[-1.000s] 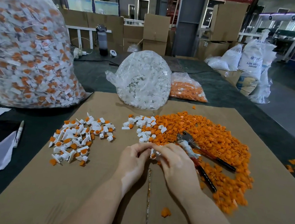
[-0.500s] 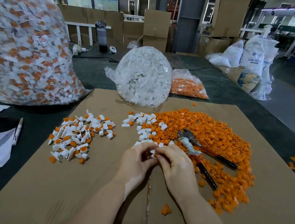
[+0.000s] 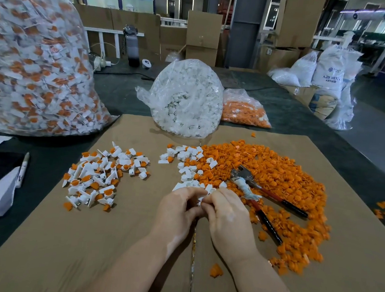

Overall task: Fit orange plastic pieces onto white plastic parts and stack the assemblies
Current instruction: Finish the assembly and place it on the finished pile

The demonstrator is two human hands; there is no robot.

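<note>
**Both hands pinch one small white part above the cardboard seam**

The left hand (image 3: 177,210) and the right hand (image 3: 225,214) meet fingertip to fingertip over the cardboard sheet (image 3: 63,251) that covers the desk (image 3: 126,97). Between them sits a white plastic part (image 3: 202,198) — only a sliver of it shows, at the point where the two sets of curled fingers close on it from either side. The thumbs and first fingers of both hands grip it; the rest of the part is hidden behind the knuckles, so which way it points and how its long axis runs cannot be told. Whether an orange piece is already on it cannot be seen either.

Just beyond the fingertips lies a loose scatter of white parts (image 3: 186,159), touching the near-left edge of a broad heap of orange pieces (image 3: 276,175) that spreads to the right. A pair of red-and-black-handled pliers (image 3: 259,192) rests on that heap, jaws toward the far side, handles toward the near right. One stray orange piece (image 3: 215,270) lies on the cardboard near the right forearm.

To the left, well apart from the hands, finished assemblies (image 3: 101,175) — white with orange — lie in a loose pile, pointing every which way. Behind the cardboard stand a large clear bag of assemblies (image 3: 36,64), a bag of white parts (image 3: 188,99) and a smaller bag of orange pieces (image 3: 245,110). A marker pen (image 3: 22,169) lies at the far left.
</note>
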